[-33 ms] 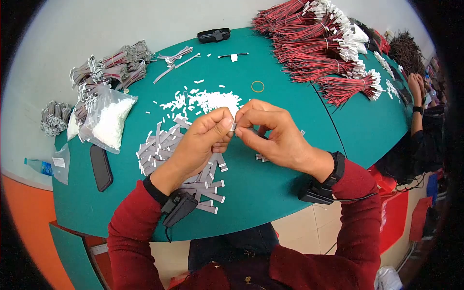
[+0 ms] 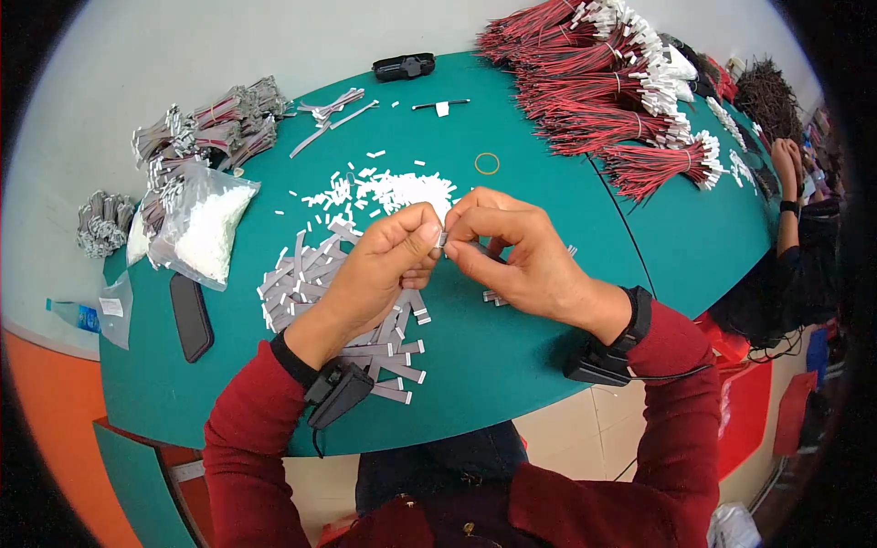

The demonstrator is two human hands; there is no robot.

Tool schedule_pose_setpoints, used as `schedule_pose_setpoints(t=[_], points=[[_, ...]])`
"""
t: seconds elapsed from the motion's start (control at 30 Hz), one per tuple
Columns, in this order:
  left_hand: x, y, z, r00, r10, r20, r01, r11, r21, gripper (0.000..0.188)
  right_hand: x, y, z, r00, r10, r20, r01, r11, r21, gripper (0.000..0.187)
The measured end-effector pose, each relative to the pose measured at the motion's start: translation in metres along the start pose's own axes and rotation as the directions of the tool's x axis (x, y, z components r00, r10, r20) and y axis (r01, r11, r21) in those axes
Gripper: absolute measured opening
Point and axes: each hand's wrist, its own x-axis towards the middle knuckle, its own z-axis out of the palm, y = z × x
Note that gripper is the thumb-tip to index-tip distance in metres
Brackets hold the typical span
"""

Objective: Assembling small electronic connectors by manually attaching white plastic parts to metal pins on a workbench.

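My left hand (image 2: 388,251) and my right hand (image 2: 525,251) meet over the middle of the green table, fingertips pinched together. Between them is the end of a short grey ribbon cable (image 2: 444,239) with a small white connector (image 2: 438,242). The left thumb and forefinger grip the connector end, while the right fingers pinch the cable; most of it is hidden by the fingers. A heap of grey ribbon cables (image 2: 306,274) with white ends lies beside and under my left forearm. Beyond my hands are scattered small white connector pieces (image 2: 402,192). A few cable ends (image 2: 493,298) show below my right hand.
At left are a clear bag of white pieces (image 2: 215,233), bundled grey cables (image 2: 233,123) and a dark phone (image 2: 190,315). Red-and-black wire bundles (image 2: 594,110) fill the far right. A rubber band (image 2: 487,163) lies ahead. Another person's hand (image 2: 787,169) is at the right edge.
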Motion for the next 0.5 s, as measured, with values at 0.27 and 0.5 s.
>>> schedule_pose_setpoints(t=[0.27,0.5], points=[[-0.0003,-0.0015,-0.0003,1.000,0.007,-0.010,-0.007,1.000,0.013,0.025,0.0002,0.0017,0.0014,0.999,-0.048,-0.021,0.048,0.999,-0.007,0.002],[0.0007,-0.0026,-0.0007,1.000,0.018,0.005,-0.018,1.000,0.013,0.025,-0.0003,0.0024,0.0013,0.998,-0.060,-0.031,0.059,0.998,-0.017,0.003]])
